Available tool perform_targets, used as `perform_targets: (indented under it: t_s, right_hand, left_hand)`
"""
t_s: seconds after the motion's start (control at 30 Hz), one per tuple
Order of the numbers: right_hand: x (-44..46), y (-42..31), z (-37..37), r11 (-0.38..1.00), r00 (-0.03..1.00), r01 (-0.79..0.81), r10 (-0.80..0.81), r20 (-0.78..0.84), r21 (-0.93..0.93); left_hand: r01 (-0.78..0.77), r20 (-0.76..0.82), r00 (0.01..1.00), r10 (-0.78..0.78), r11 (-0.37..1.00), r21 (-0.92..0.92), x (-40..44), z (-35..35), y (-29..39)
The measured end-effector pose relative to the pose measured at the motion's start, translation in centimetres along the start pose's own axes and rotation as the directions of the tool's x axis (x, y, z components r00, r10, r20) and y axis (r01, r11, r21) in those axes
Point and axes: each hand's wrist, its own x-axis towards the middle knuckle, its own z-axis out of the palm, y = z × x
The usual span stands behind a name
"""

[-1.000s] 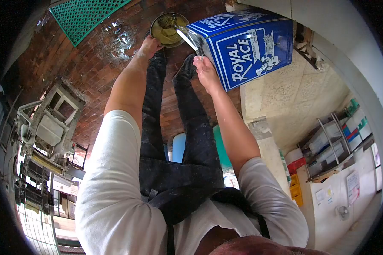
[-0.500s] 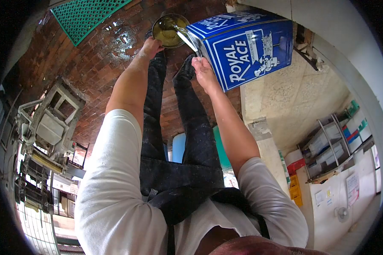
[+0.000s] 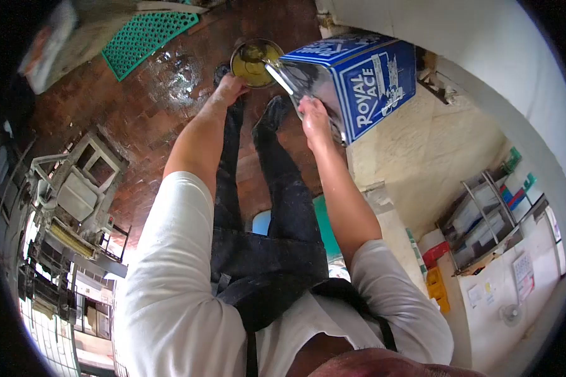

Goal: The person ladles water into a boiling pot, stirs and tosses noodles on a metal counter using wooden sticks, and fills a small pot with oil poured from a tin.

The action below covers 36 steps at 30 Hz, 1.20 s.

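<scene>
A large blue square tin [image 3: 377,85] lettered ROYAL ACE lies tilted at the upper right, its bare metal top [image 3: 317,85] turned toward the bowl. My right hand [image 3: 316,119] is closed on the tin's metal edge. Under the tin's lower corner is a round metal bowl [image 3: 237,68] holding clear yellow liquid that looks like oil. My left hand [image 3: 231,88] grips the bowl's near rim, thumb and fingers pinched on it. Whether liquid is running from the tin I cannot tell.
Wet red brick floor [image 3: 176,107] lies below, with a green perforated mat [image 3: 146,39] at upper left. A beige wall [image 3: 421,144] stands beside the tin. A worn machine [image 3: 82,188] is at left; a wall shelf [image 3: 484,217] and yellow crates [image 3: 436,289] are at right.
The tin has turned, so more of its metal top shows. My right hand and the bowl sit slightly lower and farther right in view. Both hands keep their holds.
</scene>
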Motion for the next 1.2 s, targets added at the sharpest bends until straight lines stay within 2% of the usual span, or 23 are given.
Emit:
perform_targets:
  t_s: [0.07,0.13,0.17,0.23,0.27,0.33,0.4,0.5,0.57,0.6,0.67,0.77,0.8,0.9,0.93,1.03,1.07,1.1,1.13,1.17,1.2]
  right_hand:
    - [-1.2,-2.4,-2.6,0.991,0.999,0.029,-0.023,-0.044,0.128]
    - [-1.9,-4.0,-5.0,0.983,0.997,0.055,-0.045,-0.057,0.176]
    - [-1.2,-3.7,-6.5,0.991,0.993,0.082,-0.073,-0.088,0.109]
    - [-2.4,-7.0,-8.2,0.973,0.987,0.091,-0.061,-0.146,0.212]
    - [-2.5,-9.2,-9.2,0.979,0.980,0.058,-0.018,-0.200,0.197]
    - [-2.0,-12.8,-12.3,0.974,0.968,0.038,0.020,-0.249,0.224]
    - [1.4,-13.4,-17.2,0.947,0.974,0.088,-0.017,-0.225,0.309]
    - [4.4,-15.5,-22.3,0.904,0.980,0.045,0.043,-0.193,0.426]
    - [7.8,-14.3,-24.5,0.857,0.990,-0.002,0.073,-0.117,0.515]
    - [7.3,-13.7,-24.0,0.893,0.986,0.009,0.067,-0.151,0.451]
    - [6.2,-14.4,-22.8,0.946,0.976,0.057,0.014,-0.217,0.318]
    - [5.2,-14.3,-23.9,0.951,0.994,0.063,-0.034,-0.100,0.303]
    - [6.9,-13.3,-25.4,0.925,0.998,0.024,0.001,-0.067,0.380]
    - [6.1,-15.7,-25.8,0.908,0.994,-0.077,0.102,-0.040,0.412]
    - [6.6,-16.1,-25.5,0.933,0.979,-0.102,0.156,-0.131,0.344]
    - [7.2,-15.6,-25.3,0.957,0.975,-0.066,0.122,-0.185,0.282]
    - [7.7,-15.2,-25.7,0.976,0.981,-0.062,0.099,-0.169,0.211]
    - [7.6,-15.4,-25.6,0.997,0.965,0.063,-0.072,-0.253,-0.043]
    - [7.0,-15.5,-25.0,0.941,0.920,0.155,-0.249,-0.303,-0.302]
    - [5.6,-15.0,-24.9,0.813,0.858,0.193,-0.411,-0.308,-0.549]
    - [3.8,-15.9,-23.9,0.721,0.840,0.054,-0.407,-0.358,-0.691]
  left_hand:
    - [-0.266,0.166,0.956,0.241,0.952,0.151,1.4,1.3,-2.1]
    - [-0.050,-0.017,0.999,0.050,0.999,0.006,-4.1,6.4,2.5]
    - [-0.049,0.008,0.999,0.049,0.999,0.013,-5.1,7.8,2.9]
    - [-0.048,0.058,0.997,0.046,0.998,0.029,-6.1,9.4,3.2]
    - [-0.051,0.084,0.995,0.048,0.998,0.036,-6.4,9.7,3.5]
    - [-0.349,0.229,0.927,0.296,0.906,0.239,-6.4,9.8,1.9]
    - [-0.093,0.163,0.983,0.082,0.994,0.060,-8.4,12.0,4.3]
    - [-0.068,0.057,0.996,0.065,0.996,0.053,-16.0,14.1,7.8]
    - [-0.090,0.162,0.983,0.082,0.995,0.043,-19.4,13.6,9.1]
    - [-0.108,0.203,0.975,0.086,0.989,0.102,-18.7,12.5,8.2]
    - [-0.093,0.159,0.984,0.081,0.993,0.067,-23.0,11.9,9.2]
    - [-0.084,0.162,0.984,0.075,0.995,0.047,-26.1,9.4,9.8]
    - [-0.094,0.159,0.983,0.088,0.995,0.030,-27.5,8.5,9.6]
    - [-0.116,0.113,0.988,0.110,0.992,0.054,-29.9,5.9,9.6]
    - [-0.131,0.085,0.988,0.126,0.990,0.056,-30.2,4.9,9.1]
    - [-0.158,0.023,0.987,0.159,0.987,-0.019,-32.6,2.0,8.6]
    - [-0.170,0.018,0.985,0.171,0.984,-0.059,-33.6,1.5,8.7]
    - [-0.162,-0.003,0.987,0.162,0.984,-0.073,-35.1,1.2,9.2]
    - [-0.149,-0.015,0.989,0.148,0.985,-0.085,-37.0,1.2,10.0]
    - [-0.123,-0.023,0.992,0.121,0.988,-0.096,-38.3,1.1,10.1]
    - [-0.132,0.010,0.991,0.134,0.983,-0.126,-38.6,0.4,9.4]
